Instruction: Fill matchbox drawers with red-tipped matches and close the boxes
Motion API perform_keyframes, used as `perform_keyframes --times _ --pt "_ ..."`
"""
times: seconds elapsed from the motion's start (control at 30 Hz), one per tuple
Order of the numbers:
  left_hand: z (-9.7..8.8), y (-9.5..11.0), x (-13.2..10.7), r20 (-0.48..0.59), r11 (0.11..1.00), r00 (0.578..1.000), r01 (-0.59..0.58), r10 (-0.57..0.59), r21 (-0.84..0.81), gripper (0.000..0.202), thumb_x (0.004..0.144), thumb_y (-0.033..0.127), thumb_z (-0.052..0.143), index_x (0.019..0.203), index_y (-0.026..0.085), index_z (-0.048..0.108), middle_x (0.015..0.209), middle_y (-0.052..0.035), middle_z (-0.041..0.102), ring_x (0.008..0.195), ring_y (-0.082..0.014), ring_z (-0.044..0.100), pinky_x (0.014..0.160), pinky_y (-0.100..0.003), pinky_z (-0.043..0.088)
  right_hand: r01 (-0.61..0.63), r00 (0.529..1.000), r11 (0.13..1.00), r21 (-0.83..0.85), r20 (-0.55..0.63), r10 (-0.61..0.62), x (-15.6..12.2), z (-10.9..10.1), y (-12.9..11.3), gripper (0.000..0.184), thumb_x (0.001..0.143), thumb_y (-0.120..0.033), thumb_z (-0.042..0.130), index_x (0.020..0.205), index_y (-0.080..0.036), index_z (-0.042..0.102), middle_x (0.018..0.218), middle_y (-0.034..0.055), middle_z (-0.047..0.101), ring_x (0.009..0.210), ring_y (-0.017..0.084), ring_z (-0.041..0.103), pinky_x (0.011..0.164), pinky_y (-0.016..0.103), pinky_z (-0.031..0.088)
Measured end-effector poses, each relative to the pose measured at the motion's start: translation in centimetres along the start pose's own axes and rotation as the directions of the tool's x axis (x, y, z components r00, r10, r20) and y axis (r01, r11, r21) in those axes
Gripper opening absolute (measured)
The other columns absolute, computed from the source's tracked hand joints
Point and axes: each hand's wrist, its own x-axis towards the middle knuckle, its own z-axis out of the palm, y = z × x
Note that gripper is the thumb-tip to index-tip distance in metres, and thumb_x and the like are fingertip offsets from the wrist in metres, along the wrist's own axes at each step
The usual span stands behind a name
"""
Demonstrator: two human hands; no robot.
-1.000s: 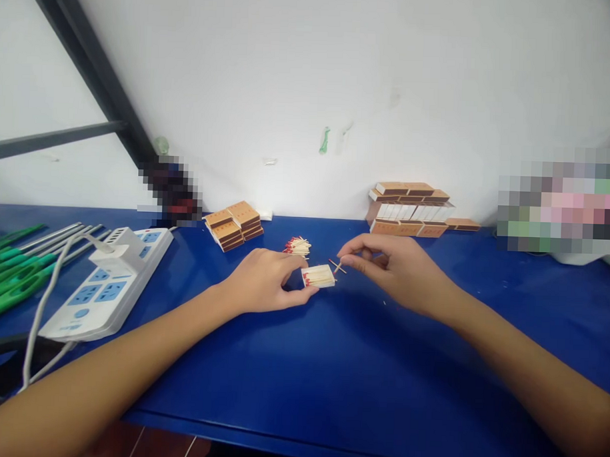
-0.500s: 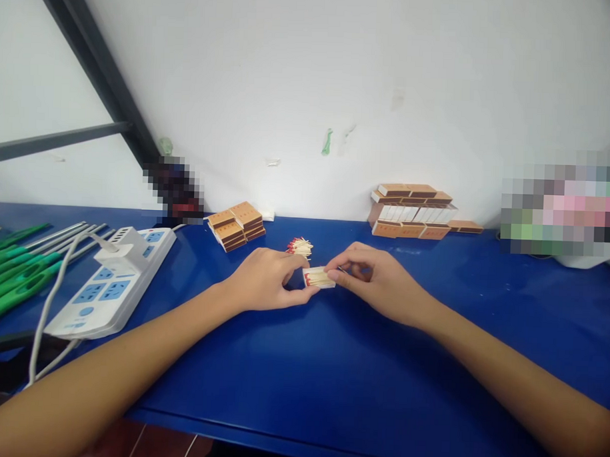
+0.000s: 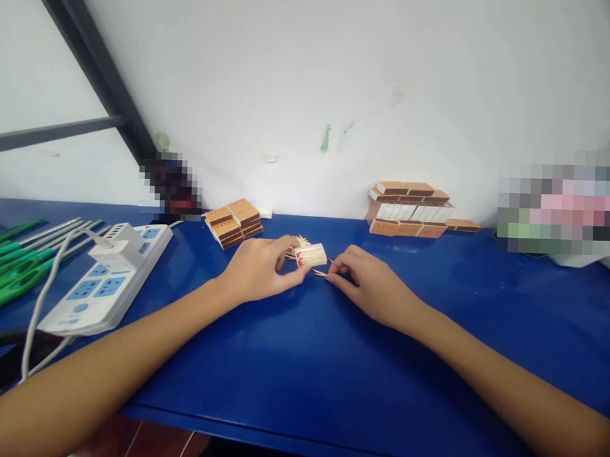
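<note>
Between the thumb and fingers of my left hand (image 3: 266, 268) is a small white matchbox tray (image 3: 311, 255), tilted up, with red-tipped matches lying lengthwise inside. Just to its right, my right hand (image 3: 366, 280) pinches a match (image 3: 319, 274) at the fingertips, its dark red head pointing left. A second thin stick shows by the upper fingers; I cannot tell if it is held. A pile of loose matches (image 3: 300, 241) lies on the blue table behind the tray, partly hidden by it and my left hand.
Matchboxes are stacked at the back left (image 3: 234, 221) and in a taller stack (image 3: 410, 212) at the back right, against the wall. A white power strip (image 3: 108, 281) with a cable lies at left, beside green-handled tools (image 3: 20, 278). The blue table's (image 3: 300, 375) front edge runs below my hands.
My left hand has lifted and tilted the tray, moving it slightly left and back over the pile. My right hand has drawn away from the tray and now holds a match beside it.
</note>
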Motion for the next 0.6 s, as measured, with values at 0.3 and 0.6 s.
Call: perform_keyframes --times 0.3,0.6 --pt "0.0 -0.7 0.1 0.037 1.000 0.999 0.016 -0.016 0.009 0.034 0.088 0.044 0.069 0.107 0.016 0.070 0.056 0.0077 0.056 0.049 -0.0094 0.053 0.053 -0.024 0.037 0.047 0.999 0.986 -0.162 0.018 -0.045 0.3 -2.1 1.3 0.019 0.105 -0.029 0.044 0.098 -0.021 0.060 0.104 0.0069 0.059 0.074 0.017 0.059 0.068 0.032 0.044" --pt "-0.2 0.5 -0.3 0.216 0.988 0.968 -0.103 0.126 -0.115 0.029 0.088 0.044 0.070 0.102 0.019 0.073 0.057 0.0072 0.059 0.051 -0.0090 0.056 0.054 -0.023 0.038 0.160 0.987 0.987 -0.006 0.033 -0.160 0.2 -4.5 -0.2 0.018 0.105 -0.032 0.046 0.097 -0.022 0.058 0.101 0.0058 0.060 0.080 0.018 0.059 0.073 0.032 0.046"
